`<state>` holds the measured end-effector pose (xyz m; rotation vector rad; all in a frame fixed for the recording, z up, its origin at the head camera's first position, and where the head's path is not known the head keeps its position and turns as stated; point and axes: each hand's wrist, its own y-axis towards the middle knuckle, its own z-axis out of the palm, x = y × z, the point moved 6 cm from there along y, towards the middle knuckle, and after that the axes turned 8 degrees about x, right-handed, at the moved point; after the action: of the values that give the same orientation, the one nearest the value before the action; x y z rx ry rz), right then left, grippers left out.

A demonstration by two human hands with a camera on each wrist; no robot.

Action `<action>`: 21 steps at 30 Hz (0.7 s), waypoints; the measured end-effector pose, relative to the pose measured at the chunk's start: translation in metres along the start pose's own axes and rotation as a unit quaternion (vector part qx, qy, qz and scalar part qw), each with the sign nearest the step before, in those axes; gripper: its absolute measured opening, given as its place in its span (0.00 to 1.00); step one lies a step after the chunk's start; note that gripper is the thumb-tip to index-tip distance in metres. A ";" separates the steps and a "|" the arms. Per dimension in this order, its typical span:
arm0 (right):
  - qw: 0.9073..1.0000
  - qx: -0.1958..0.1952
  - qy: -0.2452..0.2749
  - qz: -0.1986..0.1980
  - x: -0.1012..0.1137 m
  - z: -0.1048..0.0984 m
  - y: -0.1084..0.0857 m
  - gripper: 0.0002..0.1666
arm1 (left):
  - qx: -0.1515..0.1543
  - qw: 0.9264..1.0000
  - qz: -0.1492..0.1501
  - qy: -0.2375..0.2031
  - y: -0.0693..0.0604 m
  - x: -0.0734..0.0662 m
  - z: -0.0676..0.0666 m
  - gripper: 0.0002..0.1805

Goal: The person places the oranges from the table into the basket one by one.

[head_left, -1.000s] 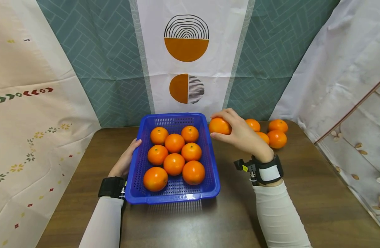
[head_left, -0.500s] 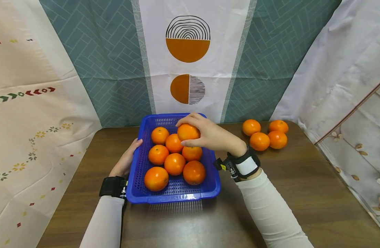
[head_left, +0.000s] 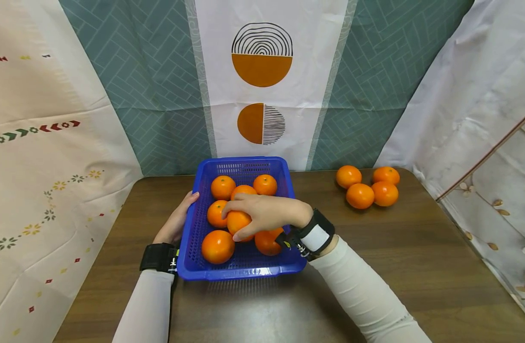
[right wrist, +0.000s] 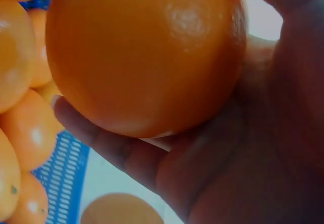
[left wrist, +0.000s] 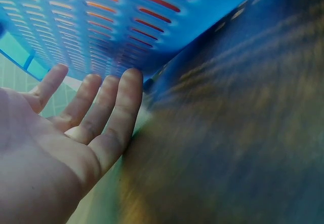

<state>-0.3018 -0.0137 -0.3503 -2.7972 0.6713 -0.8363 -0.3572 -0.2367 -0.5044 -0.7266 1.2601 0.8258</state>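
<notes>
My right hand (head_left: 268,212) holds an orange (head_left: 238,223) over the middle of the blue basket (head_left: 245,273), thumb on the near side and fingers curled over the far side. The right wrist view shows the same orange (right wrist: 147,51) large against the palm, the hand (right wrist: 228,168) wrapped around its underside. Several more oranges lie in the basket, some partly covered by this hand. On the basket's left side rests my left hand (head_left: 176,220); in the left wrist view, the hand (left wrist: 66,143) has its fingers extended, tips at the slotted basket wall (left wrist: 116,26).
Several oranges (head_left: 360,196) sit grouped at the back right of the wooden table (head_left: 374,267). Patterned cloths (head_left: 168,85) hang behind the table and along both sides.
The right hand has carried the orange from beyond the basket's right rim leftward and toward the near side, over the other oranges. The left hand stays at the basket's side.
</notes>
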 end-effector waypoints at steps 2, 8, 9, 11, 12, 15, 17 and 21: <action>1.000 0.021 -0.005 0.011 0.000 0.007 0.003 0.33 | -0.002 1.000 -0.003 0.003 0.000 0.001 -0.001 0.27; 0.997 0.078 0.029 0.003 0.002 0.025 0.012 0.28 | -0.003 1.000 -0.002 0.006 0.000 0.001 -0.002 0.29; 0.996 0.087 0.034 0.003 0.002 0.028 0.013 0.27 | -0.004 1.000 -0.002 0.006 0.000 0.001 -0.002 0.29; 0.994 0.103 0.037 0.013 0.002 0.032 0.014 0.25 | -0.006 1.000 -0.003 0.006 0.000 0.001 -0.002 0.29; 0.993 0.110 0.035 0.019 0.002 0.034 0.015 0.25 | -0.005 1.000 -0.004 0.006 -0.001 0.001 -0.002 0.30; 0.991 0.124 0.023 0.037 0.001 0.040 0.017 0.24 | -0.005 1.000 -0.006 0.009 -0.001 0.000 -0.002 0.30; 0.991 0.129 0.011 0.044 0.001 0.043 0.018 0.24 | -0.002 1.000 -0.006 0.012 -0.001 0.000 -0.002 0.30; 0.990 0.133 -0.014 0.054 0.002 0.047 0.020 0.26 | 0.000 1.000 -0.003 0.017 -0.001 -0.001 -0.001 0.31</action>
<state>-0.2821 -0.0316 -0.3936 -2.5063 0.6486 -0.7996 -0.3567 -0.2386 -0.5039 -0.7468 1.2872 0.8116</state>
